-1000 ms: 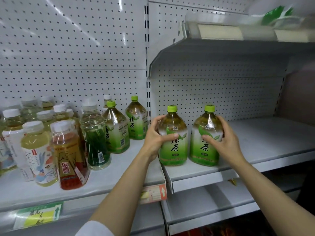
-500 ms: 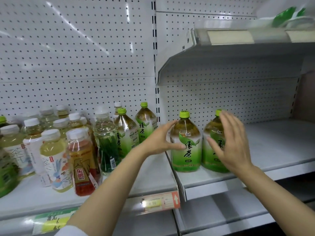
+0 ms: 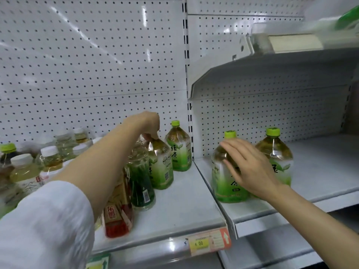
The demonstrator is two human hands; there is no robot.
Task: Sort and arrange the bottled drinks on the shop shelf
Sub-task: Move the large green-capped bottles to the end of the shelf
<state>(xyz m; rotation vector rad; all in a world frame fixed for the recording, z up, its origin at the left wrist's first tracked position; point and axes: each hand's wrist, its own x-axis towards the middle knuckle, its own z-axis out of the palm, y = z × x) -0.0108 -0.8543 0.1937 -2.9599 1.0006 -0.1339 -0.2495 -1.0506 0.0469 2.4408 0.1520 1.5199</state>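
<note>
Two green tea bottles with green caps stand side by side on the right shelf (image 3: 320, 171): the left one (image 3: 223, 183) and the right one (image 3: 275, 152). My right hand (image 3: 250, 167) is spread open with straight fingers in front of the left one; I cannot tell whether it touches it. On the left shelf (image 3: 184, 200) stand two more green tea bottles. My left hand (image 3: 144, 123) reaches over the nearer one (image 3: 161, 167) and grips its top, hiding the cap. The other (image 3: 177, 150) stands free behind it, by the shelf divider.
Left of the gripped bottle stand a dark green clear bottle (image 3: 141, 187), a red tea bottle (image 3: 116, 218) and several pale yellow white-capped bottles (image 3: 23, 171). An upper shelf (image 3: 272, 70) overhangs the right bay. A price tag (image 3: 209, 242) sits on the left shelf's edge.
My left hand has let go of the left bottle on the right shelf, moved to the left shelf and taken hold of a green tea bottle's top. My right hand has opened and shifted left.
</note>
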